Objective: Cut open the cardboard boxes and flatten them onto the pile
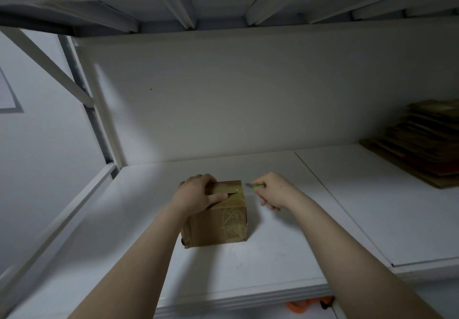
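- We find the box standing on the white shelf, partly under the left hand and just left of the right hand.
- Bare shelf lies open to the left of the left fingers and to the right of the right fingers. A seam between shelf boards runs just right of the right wrist.
- The back panel stands well beyond both sets of fingertips, and a slanted upright closes the far left. The shelf's front edge runs below the forearms.
- The left fingers curl over the box's far left top edge. The thumb lies flat on top, its tip at the end of a dark slit.
- The right fingers are curled round a green-handled knife. Its blade points left and ends just beside the box's far right top corner; we cannot tell whether it touches.
- The pile of flattened cardboard sits well to the right of the right hand, against the back panel.
- Creased tape covers the box's near face, and we can read no writing on it.
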